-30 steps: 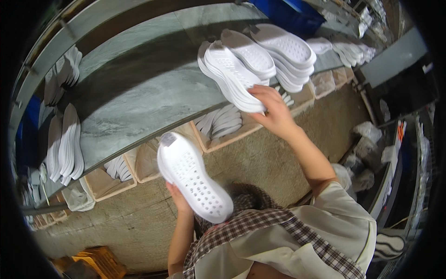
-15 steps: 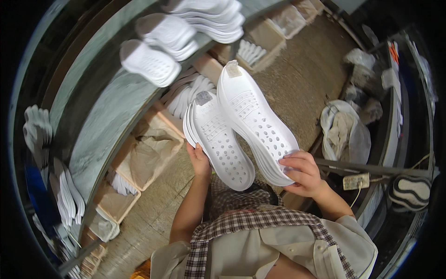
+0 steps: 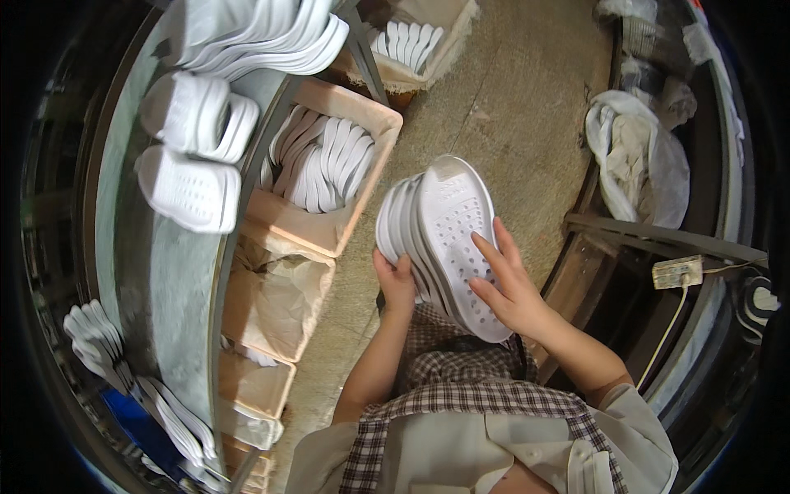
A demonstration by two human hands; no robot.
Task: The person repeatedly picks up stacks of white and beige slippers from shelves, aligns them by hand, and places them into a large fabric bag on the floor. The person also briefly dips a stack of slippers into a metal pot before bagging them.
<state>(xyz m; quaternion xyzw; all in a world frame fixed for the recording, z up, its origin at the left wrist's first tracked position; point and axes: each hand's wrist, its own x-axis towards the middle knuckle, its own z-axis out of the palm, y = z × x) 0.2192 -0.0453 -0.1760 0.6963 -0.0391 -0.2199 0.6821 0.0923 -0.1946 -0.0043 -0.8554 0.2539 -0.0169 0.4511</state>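
Observation:
A single stack of white shoe soles point(image 3: 457, 239) stands tilted in front of my body, with rows of holes in the top sole's face. My left hand point(image 3: 397, 278) grips the stack by its left side, thumb against the edges; its other fingers are partly hidden. Across the top sole lies my right hand point(image 3: 517, 288), fingers stretched and spread over the holes near the lower right edge. The underside of the stack cannot be seen.
At left, a long workbench point(image 3: 185, 305) carries stacked white soles point(image 3: 263, 33). Along it stand bins, including a pinkish bin point(image 3: 317, 239) with a crate of white soles point(image 3: 407, 45) farther off. A white bag point(image 3: 671, 173) and metal rack point(image 3: 658, 235) are at right.
The two stacks of soles, held apart one in each hand, are now together in one stack. My right hand has moved from gripping an edge to lying on top. The view has shifted.

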